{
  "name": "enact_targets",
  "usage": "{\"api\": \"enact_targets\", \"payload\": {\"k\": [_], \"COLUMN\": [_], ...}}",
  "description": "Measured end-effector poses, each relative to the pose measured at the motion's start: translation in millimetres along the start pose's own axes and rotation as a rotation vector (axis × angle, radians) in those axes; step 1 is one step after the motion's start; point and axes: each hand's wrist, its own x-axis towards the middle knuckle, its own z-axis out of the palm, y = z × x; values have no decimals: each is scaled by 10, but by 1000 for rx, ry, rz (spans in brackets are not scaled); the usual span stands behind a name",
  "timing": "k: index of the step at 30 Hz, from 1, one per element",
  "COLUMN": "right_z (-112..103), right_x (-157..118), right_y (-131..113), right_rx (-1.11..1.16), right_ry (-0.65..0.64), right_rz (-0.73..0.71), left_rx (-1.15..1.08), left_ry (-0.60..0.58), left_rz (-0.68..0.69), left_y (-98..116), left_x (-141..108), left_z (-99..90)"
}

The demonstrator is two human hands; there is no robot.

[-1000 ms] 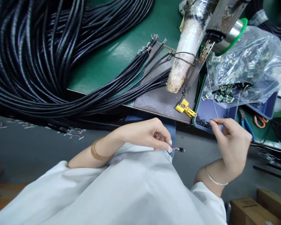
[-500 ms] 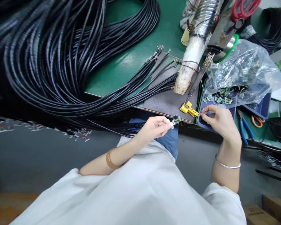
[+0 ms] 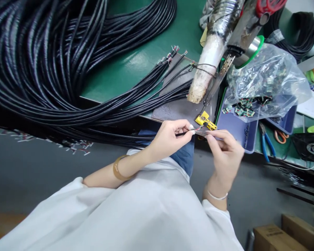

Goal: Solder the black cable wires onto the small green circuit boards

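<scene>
Both my hands are working close together on my near side of the yellow clip (image 3: pixel 201 120). My left hand (image 3: pixel 170 138) is closing thumb and forefinger in a tight pinch around the end of one cable (image 3: pixel 181 134), just nearer me than the clip. This cable is showing a smooth, black, slender jacket, running back past my palm. Beyond my fingertips its fine wires (image 3: pixel 197 129) are emerging, red and pale, spreading slightly in a short bend toward the clip. A small dark piece (image 3: pixel 205 124) is showing at their far side, in front of the clip; I cannot tell its exact shape, nor whether it is touching the clip.

My right hand (image 3: pixel 225 150) is also pinching, thumb against forefinger, its other fingers curling in. It is gripping a thin strand (image 3: pixel 201 133) that is reaching toward my left fingertips; what the strand is made of, I cannot tell.

The clip is sitting by the near edge of a brown board (image 3: pixel 170 109), with the iron (image 3: pixel 216 85) slanting down to it. Left of the clip, the big black bundle (image 3: pixel 75 115) is sweeping across, its bared ends fanning out in red and white. Right of it, a purple tray (image 3: pixel 232 127) is lying partly under a clear bag (image 3: pixel 272 80), and blue pliers (image 3: pixel 267 144) are resting farther right.
</scene>
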Motion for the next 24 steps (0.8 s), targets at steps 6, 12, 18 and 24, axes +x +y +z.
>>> {"api": "enact_targets", "payload": {"k": [6,12,18,24], "right_z": [188,137,176,237], "right_x": [13,-5,-9,-14], "right_y": [80,117,84,104], "right_rx": [-120,-74,-143,-275], "right_ry": [3,-37,-43,-50], "right_rz": [-62,-26,-127,-219], "left_rx": [223,276,301,352], "left_ry": [77,84,81,8], "left_rz": [133,174,203,284], "left_y": [-3,9,8,-10], "left_x": [-33,-25,-22,-52], "left_z": [29,28,21,-19]}}
